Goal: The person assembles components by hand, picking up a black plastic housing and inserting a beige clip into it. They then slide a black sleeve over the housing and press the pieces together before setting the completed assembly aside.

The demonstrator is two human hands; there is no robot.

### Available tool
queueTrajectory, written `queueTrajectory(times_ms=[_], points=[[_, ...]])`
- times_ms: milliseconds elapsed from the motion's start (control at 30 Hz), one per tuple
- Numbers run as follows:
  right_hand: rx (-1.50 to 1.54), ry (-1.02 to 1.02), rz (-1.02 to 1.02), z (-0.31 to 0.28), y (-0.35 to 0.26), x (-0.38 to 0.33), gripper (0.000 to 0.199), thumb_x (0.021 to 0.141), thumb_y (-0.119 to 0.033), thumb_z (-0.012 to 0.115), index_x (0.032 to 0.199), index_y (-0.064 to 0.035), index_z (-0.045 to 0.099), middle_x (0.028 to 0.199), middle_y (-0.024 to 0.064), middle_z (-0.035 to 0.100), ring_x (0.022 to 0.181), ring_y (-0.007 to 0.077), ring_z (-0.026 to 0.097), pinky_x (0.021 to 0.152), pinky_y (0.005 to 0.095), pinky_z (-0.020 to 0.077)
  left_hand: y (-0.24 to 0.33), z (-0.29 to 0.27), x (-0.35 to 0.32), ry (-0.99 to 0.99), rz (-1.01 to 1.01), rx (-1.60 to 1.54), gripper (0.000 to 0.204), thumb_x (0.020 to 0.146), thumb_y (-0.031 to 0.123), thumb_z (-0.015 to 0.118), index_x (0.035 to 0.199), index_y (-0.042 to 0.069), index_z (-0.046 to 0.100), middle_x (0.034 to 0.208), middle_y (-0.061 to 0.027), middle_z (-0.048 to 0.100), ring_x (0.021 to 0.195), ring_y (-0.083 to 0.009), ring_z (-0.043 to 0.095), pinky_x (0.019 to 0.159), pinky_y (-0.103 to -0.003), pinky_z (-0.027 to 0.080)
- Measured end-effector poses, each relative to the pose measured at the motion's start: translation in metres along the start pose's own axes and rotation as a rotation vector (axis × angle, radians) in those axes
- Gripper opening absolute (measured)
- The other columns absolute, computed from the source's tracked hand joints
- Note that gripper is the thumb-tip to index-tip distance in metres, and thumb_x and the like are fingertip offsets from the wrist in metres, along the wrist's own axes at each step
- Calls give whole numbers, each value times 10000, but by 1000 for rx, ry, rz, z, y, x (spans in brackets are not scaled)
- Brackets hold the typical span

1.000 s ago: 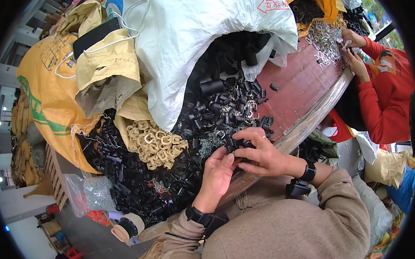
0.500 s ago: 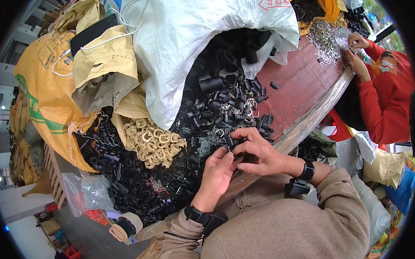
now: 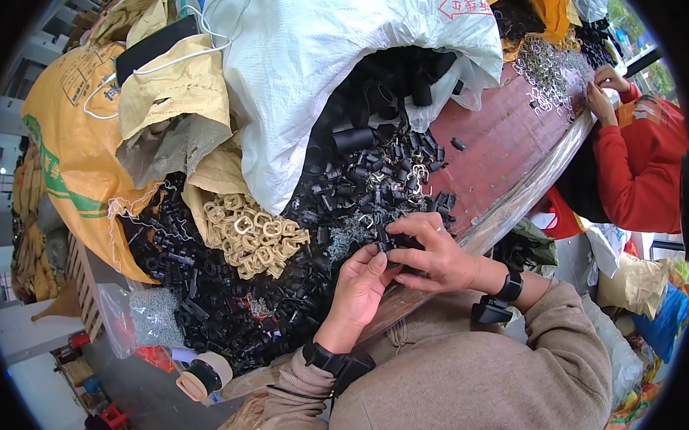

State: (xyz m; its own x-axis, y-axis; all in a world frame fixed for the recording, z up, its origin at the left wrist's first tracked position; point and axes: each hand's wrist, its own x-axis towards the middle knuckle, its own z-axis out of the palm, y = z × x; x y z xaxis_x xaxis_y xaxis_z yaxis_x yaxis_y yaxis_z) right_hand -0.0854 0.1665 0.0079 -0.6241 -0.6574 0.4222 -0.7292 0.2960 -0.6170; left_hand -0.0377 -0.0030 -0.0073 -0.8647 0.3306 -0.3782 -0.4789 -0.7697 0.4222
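Observation:
Between my two hands is a small black plastic part (image 3: 383, 236), partly covered by the fingers. My left hand (image 3: 361, 286) pinches it from below with thumb and fingertips. My right hand (image 3: 431, 256) grips it from the right side, its fingers curled inward. Both hands are over the table's near edge, beside a heap of black plastic parts (image 3: 233, 312). Small grey metal pieces (image 3: 348, 236) lie in the heap just beyond my fingers. Cream-coloured plastic loops (image 3: 253, 234) spill from a paper sack to the left.
A big white woven sack (image 3: 277, 79) gapes over black parts at the back. Left of it stands a yellow sack (image 3: 72, 142), near a black phone (image 3: 155, 48) with a white cable. A co-worker in a red sleeve (image 3: 615, 172) handles things near metal hooks (image 3: 542, 76).
My right fingers have shifted slightly around the black part, while my left hand stays nearly still. The view has tilted a little. The co-worker's hands have moved slightly.

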Motion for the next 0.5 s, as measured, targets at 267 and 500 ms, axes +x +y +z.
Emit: queueTrajectory(times_ms=[267, 500], points=[[165, -23, 36, -8, 2, 0, 384, 652, -209, 669, 994, -88, 543, 1125, 158, 412, 1002, 321, 404, 844, 408, 307, 0, 4, 0, 71, -17, 1, 156, 842, 84, 509, 986, 22, 517, 981, -77, 562, 888, -158, 556, 804, -295, 474], [62, -104, -15, -12, 0, 1, 375, 664, -201, 659, 988, -55, 538, 1136, 159, 399, 1015, 310, 393, 831, 392, 331, 0, 3, -3, 47, -28, -4, 164, 842, 87, 511, 991, 20, 520, 980, -73, 566, 897, -157, 557, 809, -288, 471]])
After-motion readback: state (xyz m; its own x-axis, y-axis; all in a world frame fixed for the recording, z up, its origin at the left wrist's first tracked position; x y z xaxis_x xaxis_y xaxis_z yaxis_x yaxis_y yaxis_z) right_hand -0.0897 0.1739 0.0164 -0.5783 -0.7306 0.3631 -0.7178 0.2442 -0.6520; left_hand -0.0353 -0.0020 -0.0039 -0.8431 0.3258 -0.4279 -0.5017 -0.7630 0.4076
